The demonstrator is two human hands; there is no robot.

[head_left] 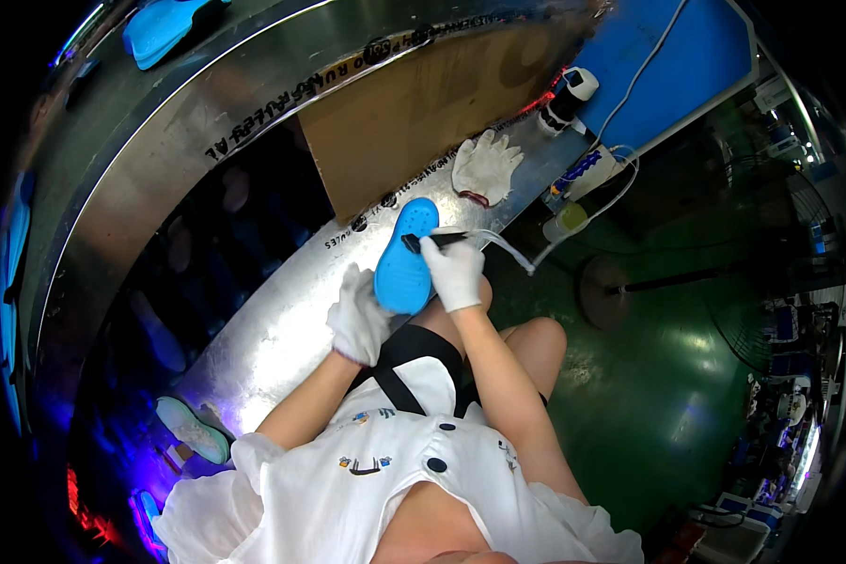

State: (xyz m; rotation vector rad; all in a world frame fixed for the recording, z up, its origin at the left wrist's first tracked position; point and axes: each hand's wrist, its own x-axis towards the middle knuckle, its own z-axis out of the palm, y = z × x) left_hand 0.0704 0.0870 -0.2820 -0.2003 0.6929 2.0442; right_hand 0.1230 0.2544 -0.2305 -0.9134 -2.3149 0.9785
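Note:
A bright blue shoe sole (406, 261), with small holes toward its far end, is tilted above the metal bench edge in front of me. At its near left edge my left hand (358, 318), in a white glove, holds it; some of the fingers are hidden behind it. My right hand (455, 273), also gloved in white, is closed round a black brush-like tool (432, 241). The tool's dark head lies against the sole's upper face, right of its middle. From beside that hand a thin white tube or cord (508, 246) runs off to the right.
A loose white glove (487, 167) lies on the metal bench (263, 329) beside a cardboard sheet (404, 122). Farther right stand a black-and-white bottle (568, 99) and a small yellowish container (564, 224). A conveyor (113, 197) curves along the left; a pale shoe (193, 430) sits nearby. A fan (667, 280) stands right.

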